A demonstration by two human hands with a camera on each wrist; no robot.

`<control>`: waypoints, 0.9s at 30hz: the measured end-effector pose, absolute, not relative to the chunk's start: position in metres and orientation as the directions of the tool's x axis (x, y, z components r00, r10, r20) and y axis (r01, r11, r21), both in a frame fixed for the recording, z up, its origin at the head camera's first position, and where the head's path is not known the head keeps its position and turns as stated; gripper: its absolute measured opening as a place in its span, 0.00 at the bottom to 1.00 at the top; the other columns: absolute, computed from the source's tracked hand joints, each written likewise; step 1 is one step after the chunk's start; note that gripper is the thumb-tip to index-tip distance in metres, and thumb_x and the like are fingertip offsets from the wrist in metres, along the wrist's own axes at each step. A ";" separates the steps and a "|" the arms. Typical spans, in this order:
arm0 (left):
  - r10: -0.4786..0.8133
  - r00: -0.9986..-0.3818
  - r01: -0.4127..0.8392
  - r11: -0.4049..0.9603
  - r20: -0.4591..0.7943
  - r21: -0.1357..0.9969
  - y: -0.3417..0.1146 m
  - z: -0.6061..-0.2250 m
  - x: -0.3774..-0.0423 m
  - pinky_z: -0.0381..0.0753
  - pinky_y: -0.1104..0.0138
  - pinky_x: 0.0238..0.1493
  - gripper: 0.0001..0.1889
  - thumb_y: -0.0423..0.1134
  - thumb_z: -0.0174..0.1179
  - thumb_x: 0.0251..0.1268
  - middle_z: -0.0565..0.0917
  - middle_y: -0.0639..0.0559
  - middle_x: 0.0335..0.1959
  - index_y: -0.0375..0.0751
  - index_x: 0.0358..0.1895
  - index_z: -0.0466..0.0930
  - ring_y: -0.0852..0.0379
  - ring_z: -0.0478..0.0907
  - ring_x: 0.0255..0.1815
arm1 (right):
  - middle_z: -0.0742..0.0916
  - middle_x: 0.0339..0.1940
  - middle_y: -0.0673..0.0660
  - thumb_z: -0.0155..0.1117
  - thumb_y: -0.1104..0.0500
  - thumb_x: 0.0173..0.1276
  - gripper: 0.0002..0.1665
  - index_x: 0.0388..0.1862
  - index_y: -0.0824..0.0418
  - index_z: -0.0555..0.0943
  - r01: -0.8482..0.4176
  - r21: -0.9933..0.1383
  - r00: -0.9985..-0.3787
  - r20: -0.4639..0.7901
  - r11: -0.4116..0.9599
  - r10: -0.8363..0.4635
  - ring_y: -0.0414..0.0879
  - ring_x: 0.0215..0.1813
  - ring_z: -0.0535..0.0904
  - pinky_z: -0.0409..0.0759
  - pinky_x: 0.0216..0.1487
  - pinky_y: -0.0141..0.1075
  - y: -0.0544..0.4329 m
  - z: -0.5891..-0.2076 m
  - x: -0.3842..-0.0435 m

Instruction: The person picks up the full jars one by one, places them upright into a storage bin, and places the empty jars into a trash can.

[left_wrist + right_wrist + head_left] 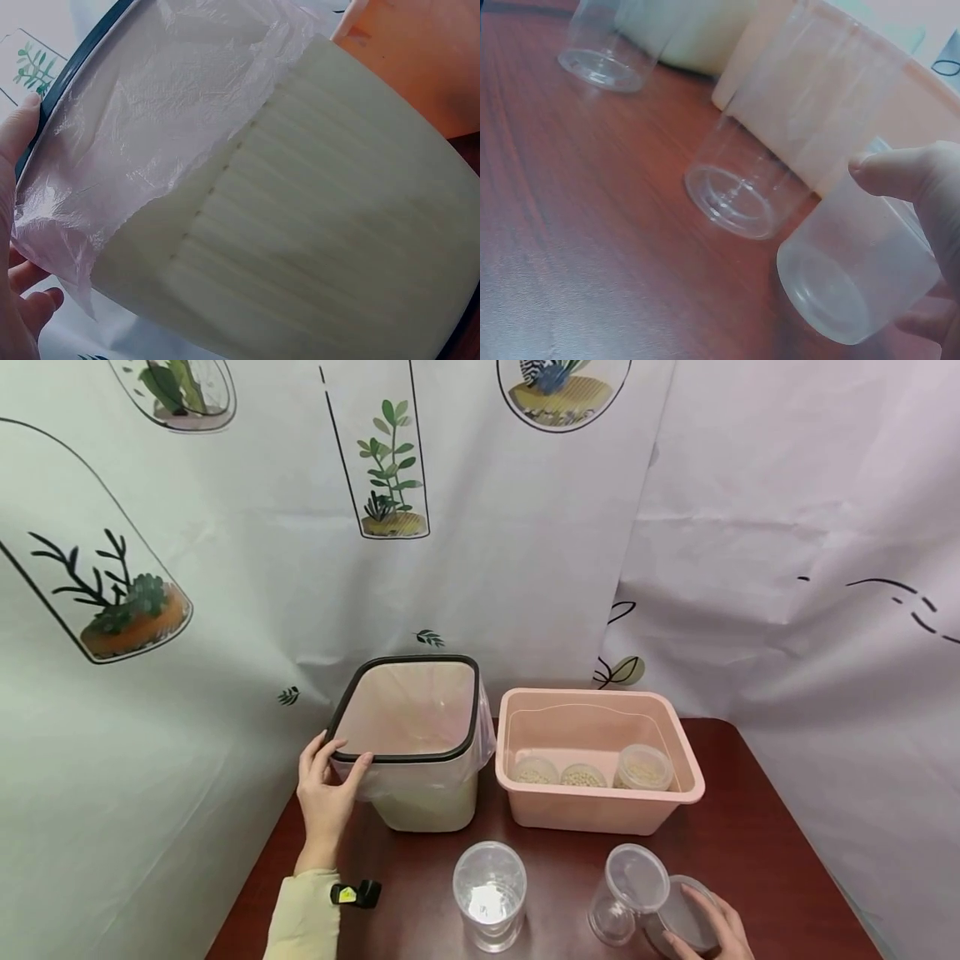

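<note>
At the near left corner of a pale trash bin [431, 802], my left hand [327, 797] grips the black rim [82, 56]. A thin pinkish bin liner [150, 112] hangs over the bin's side, partly under the hand. On the right, my right hand [720, 927] holds a short frosted plastic cup [847, 262], its thumb on the near wall and other fingers on the far side. Beside that cup stands a taller clear plastic cup [742, 187]. Another tall clear plastic cup [490, 893] stands near the table's middle, apart from both hands.
A pink plastic tub [585, 810] stands right of the bin, holding several round containers, such as a tub of pale grains [643, 768]. Underneath is a dark red wooden table [765, 827]. A white curtain [525, 568] with plant prints hangs behind.
</note>
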State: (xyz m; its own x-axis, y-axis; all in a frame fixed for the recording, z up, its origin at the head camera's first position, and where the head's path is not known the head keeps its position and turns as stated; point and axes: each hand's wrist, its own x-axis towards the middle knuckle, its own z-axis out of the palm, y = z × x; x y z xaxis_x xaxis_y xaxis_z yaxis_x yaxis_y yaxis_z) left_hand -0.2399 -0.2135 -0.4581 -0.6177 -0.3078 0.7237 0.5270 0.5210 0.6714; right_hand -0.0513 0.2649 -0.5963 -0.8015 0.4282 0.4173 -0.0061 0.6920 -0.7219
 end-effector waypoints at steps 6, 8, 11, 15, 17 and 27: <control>-0.305 -0.613 0.552 0.495 0.729 0.671 -0.210 -0.454 -0.236 0.70 0.80 0.46 0.20 0.26 0.72 0.43 0.71 0.40 0.58 0.32 0.44 0.81 0.52 0.73 0.51 | 0.76 0.49 0.55 0.84 0.64 0.30 0.43 0.53 0.53 0.80 0.082 -0.728 -0.789 0.370 0.681 0.491 0.26 0.47 0.60 0.59 0.38 0.16 0.266 -0.581 -0.051; -0.309 -0.620 0.549 0.486 0.721 0.680 -0.213 -0.458 -0.239 0.70 0.80 0.46 0.20 0.28 0.72 0.43 0.71 0.41 0.58 0.34 0.44 0.81 0.56 0.72 0.51 | 0.76 0.49 0.56 0.83 0.63 0.31 0.43 0.53 0.53 0.80 0.083 -0.723 -0.789 0.372 0.686 0.488 0.26 0.47 0.59 0.59 0.38 0.16 0.267 -0.578 -0.051; -0.314 -0.623 0.547 0.479 0.716 0.686 -0.213 -0.458 -0.239 0.70 0.79 0.48 0.19 0.27 0.72 0.43 0.71 0.42 0.58 0.34 0.44 0.81 0.55 0.72 0.52 | 0.75 0.50 0.57 0.83 0.62 0.33 0.42 0.54 0.54 0.79 0.071 -0.714 -0.801 0.375 0.696 0.466 0.25 0.48 0.58 0.59 0.37 0.17 0.270 -0.576 -0.052; -0.323 -0.642 0.529 0.470 0.696 0.707 -0.212 -0.456 -0.239 0.69 0.78 0.50 0.19 0.27 0.72 0.43 0.71 0.41 0.58 0.33 0.44 0.81 0.52 0.71 0.54 | 0.75 0.51 0.57 0.83 0.62 0.33 0.43 0.54 0.55 0.79 0.067 -0.710 -0.814 0.368 0.701 0.450 0.27 0.48 0.60 0.59 0.38 0.19 0.272 -0.569 -0.053; -0.325 -0.648 0.522 0.470 0.689 0.712 -0.211 -0.453 -0.236 0.69 0.78 0.50 0.19 0.26 0.72 0.43 0.70 0.38 0.58 0.31 0.43 0.81 0.49 0.71 0.54 | 0.75 0.52 0.58 0.83 0.62 0.34 0.43 0.55 0.56 0.78 0.065 -0.701 -0.822 0.366 0.710 0.437 0.34 0.50 0.62 0.60 0.38 0.22 0.273 -0.564 -0.054; -0.311 -0.626 0.537 0.492 0.715 0.685 -0.197 -0.428 -0.218 0.70 0.76 0.50 0.17 0.23 0.70 0.45 0.70 0.29 0.55 0.24 0.42 0.79 0.41 0.72 0.51 | 0.72 0.54 0.47 0.81 0.68 0.31 0.46 0.57 0.57 0.77 -0.110 -0.675 -0.803 0.493 0.730 0.334 0.24 0.55 0.57 0.55 0.44 0.16 0.290 -0.537 -0.063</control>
State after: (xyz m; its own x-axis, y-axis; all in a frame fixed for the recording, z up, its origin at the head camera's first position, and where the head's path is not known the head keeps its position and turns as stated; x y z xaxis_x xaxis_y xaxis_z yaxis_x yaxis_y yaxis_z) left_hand -0.2177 -0.1966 -0.4276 -0.6264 -0.3111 0.7147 0.5374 0.4917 0.6851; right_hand -0.0627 0.2898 -0.5374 -0.8031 0.3343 0.4932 -0.1104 0.7299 -0.6745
